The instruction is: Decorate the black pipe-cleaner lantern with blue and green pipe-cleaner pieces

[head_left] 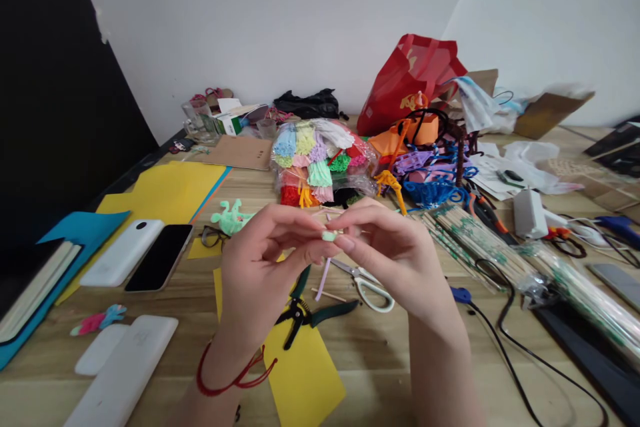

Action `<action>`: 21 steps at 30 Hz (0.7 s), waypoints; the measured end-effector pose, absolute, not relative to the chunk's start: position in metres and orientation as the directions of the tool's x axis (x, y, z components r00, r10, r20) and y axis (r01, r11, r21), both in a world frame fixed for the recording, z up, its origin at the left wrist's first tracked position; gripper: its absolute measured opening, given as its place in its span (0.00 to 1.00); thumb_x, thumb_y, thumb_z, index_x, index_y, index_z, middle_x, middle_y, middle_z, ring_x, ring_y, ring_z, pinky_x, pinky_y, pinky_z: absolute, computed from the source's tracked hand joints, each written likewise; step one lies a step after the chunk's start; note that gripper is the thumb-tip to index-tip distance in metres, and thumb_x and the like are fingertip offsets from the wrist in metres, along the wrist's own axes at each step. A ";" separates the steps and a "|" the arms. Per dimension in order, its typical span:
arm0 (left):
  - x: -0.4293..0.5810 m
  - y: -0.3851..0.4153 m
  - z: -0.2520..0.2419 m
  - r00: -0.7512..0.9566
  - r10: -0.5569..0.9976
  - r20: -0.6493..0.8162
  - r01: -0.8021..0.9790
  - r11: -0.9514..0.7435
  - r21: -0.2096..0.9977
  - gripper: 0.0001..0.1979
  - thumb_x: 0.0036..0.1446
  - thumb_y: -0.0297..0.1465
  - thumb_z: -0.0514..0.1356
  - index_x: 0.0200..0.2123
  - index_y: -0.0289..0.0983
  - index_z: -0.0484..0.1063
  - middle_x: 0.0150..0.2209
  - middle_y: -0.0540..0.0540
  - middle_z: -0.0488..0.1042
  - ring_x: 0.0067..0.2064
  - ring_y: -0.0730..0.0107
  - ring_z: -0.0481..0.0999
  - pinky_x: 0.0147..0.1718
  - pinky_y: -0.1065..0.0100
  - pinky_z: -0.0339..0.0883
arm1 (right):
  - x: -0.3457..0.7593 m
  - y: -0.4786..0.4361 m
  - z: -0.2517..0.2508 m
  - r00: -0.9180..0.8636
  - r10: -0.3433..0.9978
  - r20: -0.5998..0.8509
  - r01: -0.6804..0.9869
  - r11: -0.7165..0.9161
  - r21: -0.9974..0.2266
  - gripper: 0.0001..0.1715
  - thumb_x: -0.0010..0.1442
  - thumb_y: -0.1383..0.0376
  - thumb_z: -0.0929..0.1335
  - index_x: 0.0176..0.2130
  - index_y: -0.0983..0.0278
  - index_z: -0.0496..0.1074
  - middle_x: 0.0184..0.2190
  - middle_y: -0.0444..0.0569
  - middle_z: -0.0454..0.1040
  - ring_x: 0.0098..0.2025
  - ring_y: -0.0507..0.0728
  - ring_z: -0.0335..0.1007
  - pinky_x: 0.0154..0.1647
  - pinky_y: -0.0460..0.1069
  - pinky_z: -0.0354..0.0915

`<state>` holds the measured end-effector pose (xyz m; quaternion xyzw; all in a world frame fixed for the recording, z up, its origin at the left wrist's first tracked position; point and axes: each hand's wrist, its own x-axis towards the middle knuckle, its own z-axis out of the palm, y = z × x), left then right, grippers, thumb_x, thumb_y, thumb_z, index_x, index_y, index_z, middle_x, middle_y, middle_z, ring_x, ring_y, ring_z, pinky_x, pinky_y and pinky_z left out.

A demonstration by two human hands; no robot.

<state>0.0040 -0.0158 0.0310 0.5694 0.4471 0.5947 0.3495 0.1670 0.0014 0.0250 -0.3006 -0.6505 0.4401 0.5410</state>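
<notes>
Left grip (pixel 267 263) and right grip (pixel 395 250) together pinch a small pale-green piece (pixel 329 236), frame centre, above the counter (pixel 380 367). Below, lower centre: dark-green-handled pliers (pixel 323 317) partly over yellow paper (pixel 306 383), white-handled scissors (pixel 359 273) nearby.

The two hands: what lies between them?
In the head view, a small pale-green piece is held between the left hand and right hand. Through the gap, a lilac strip, scissors and green-handled pliers show on the table.
</notes>
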 end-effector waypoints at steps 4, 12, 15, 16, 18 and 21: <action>0.007 -0.016 0.029 -0.113 0.893 0.436 0.125 -0.423 0.898 0.08 0.53 0.30 0.71 0.33 0.42 0.74 0.32 0.55 0.82 0.31 0.71 0.83 0.32 0.73 0.81 | 0.165 0.003 0.022 -0.162 0.815 0.556 -0.059 0.555 -0.830 0.06 0.62 0.67 0.73 0.39 0.56 0.80 0.36 0.46 0.76 0.41 0.55 0.71 0.39 0.50 0.69; 0.018 -0.016 0.012 -0.096 0.656 0.749 0.329 -0.689 0.645 0.22 0.57 0.17 0.64 0.51 0.45 0.72 0.46 0.53 0.81 0.46 0.73 0.83 0.49 0.74 0.79 | 0.152 -0.001 0.018 0.066 0.771 0.633 -0.018 0.635 -0.772 0.10 0.62 0.71 0.72 0.39 0.56 0.80 0.36 0.45 0.73 0.40 0.53 0.69 0.32 0.47 0.66; 0.020 -0.016 0.008 -0.068 0.543 0.837 0.466 -0.725 0.508 0.21 0.58 0.17 0.64 0.52 0.42 0.72 0.46 0.49 0.82 0.46 0.69 0.83 0.51 0.69 0.79 | 0.147 -0.006 0.019 0.105 0.773 0.626 -0.040 0.632 -0.774 0.10 0.62 0.72 0.72 0.40 0.56 0.80 0.36 0.44 0.74 0.40 0.52 0.69 0.32 0.47 0.66; 0.021 -0.016 0.008 -0.047 0.498 0.866 0.510 -0.733 0.449 0.22 0.58 0.16 0.64 0.52 0.40 0.72 0.46 0.48 0.82 0.47 0.69 0.83 0.51 0.69 0.79 | 0.145 -0.008 0.020 0.119 0.774 0.622 -0.052 0.631 -0.774 0.10 0.62 0.72 0.72 0.39 0.57 0.80 0.36 0.44 0.75 0.40 0.52 0.69 0.33 0.47 0.66; 0.023 -0.016 0.010 0.004 0.416 0.909 0.600 -0.729 0.331 0.22 0.57 0.15 0.64 0.52 0.38 0.72 0.45 0.47 0.83 0.46 0.69 0.83 0.50 0.71 0.78 | 0.141 -0.011 0.021 0.141 0.788 0.600 -0.087 0.613 -0.785 0.10 0.62 0.73 0.72 0.39 0.57 0.80 0.36 0.43 0.75 0.39 0.51 0.70 0.34 0.46 0.67; 0.024 -0.015 0.014 0.027 0.357 0.934 0.664 -0.704 0.250 0.20 0.56 0.14 0.65 0.49 0.36 0.74 0.44 0.46 0.83 0.45 0.70 0.83 0.49 0.72 0.78 | 0.137 -0.013 0.021 0.159 0.817 0.555 -0.160 0.576 -0.802 0.10 0.61 0.73 0.72 0.37 0.58 0.79 0.35 0.42 0.76 0.39 0.50 0.71 0.36 0.46 0.67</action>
